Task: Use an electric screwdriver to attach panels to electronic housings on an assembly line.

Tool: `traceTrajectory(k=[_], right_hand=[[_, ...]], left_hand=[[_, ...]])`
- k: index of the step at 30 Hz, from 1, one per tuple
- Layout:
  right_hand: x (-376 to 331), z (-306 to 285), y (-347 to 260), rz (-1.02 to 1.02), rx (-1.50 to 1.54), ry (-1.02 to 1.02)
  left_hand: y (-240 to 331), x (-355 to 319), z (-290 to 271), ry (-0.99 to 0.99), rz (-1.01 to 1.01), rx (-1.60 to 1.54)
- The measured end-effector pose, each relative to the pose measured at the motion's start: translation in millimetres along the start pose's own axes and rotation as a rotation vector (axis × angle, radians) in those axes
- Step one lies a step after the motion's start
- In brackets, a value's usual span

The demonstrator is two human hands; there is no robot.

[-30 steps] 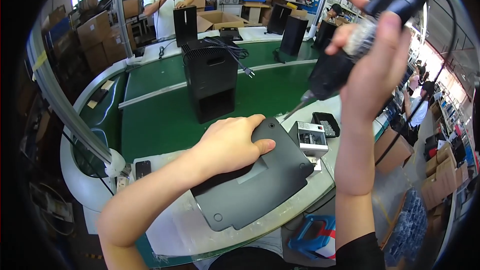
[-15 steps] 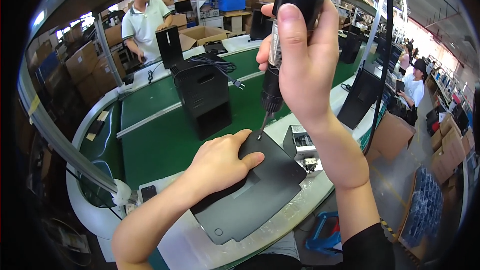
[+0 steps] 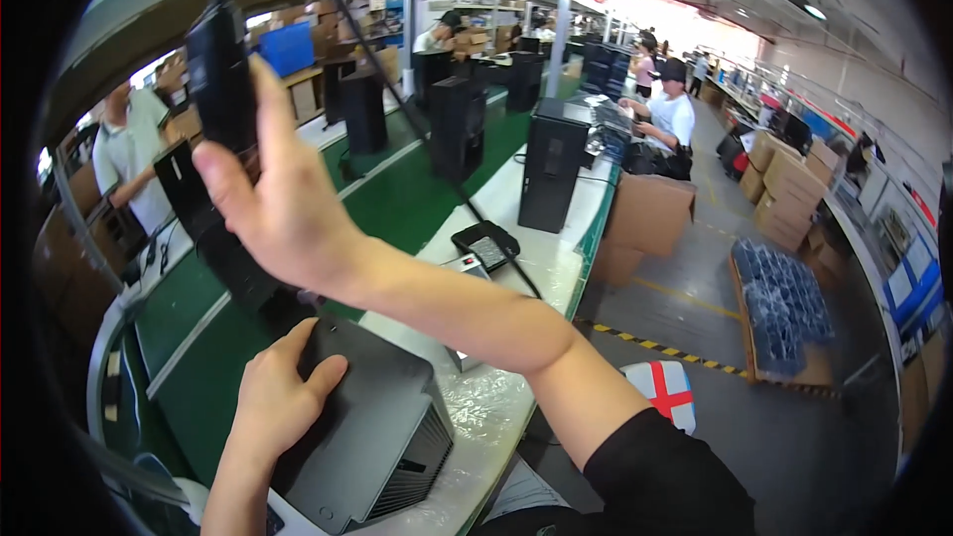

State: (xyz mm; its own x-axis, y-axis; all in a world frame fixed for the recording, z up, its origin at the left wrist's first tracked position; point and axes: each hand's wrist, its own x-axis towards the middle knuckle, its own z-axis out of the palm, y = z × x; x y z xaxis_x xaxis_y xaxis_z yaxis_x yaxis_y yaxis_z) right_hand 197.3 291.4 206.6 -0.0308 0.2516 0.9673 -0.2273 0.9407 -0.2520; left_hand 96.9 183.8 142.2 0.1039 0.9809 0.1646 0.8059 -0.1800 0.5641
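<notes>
- While a pale bench (image 3: 481,407) runs beside a green belt (image 3: 204,387), a grey floor (image 3: 685,323) with striped tape (image 3: 667,349) spreads to the right.
- The dark box (image 3: 362,427) lies on the bench's near part; a strip of bench separates it from the right-hand edge.
- The left hand (image 3: 275,402), loosely open with thumb spread, rests on the box's upper end, gripping nothing.
- The right hand (image 3: 288,203) curls round a black corded screwdriver (image 3: 223,84), some fingers hidden.
- Crinkled clear film covers the bench; the box has a smooth matt face and a slotted side.
</notes>
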Motion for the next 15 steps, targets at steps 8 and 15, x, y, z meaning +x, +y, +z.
traceTrajectory(k=[8, 15], right_hand=[[5, -26, -13, -0.195, -0.134, 0.112], [-81, -156, -20, -0.026, -0.197, 0.448]], left_hand=[[6, -22, -16, 0.054, 0.019, 0.11], [-146, -93, 47, 0.218, -0.017, -1.324]])
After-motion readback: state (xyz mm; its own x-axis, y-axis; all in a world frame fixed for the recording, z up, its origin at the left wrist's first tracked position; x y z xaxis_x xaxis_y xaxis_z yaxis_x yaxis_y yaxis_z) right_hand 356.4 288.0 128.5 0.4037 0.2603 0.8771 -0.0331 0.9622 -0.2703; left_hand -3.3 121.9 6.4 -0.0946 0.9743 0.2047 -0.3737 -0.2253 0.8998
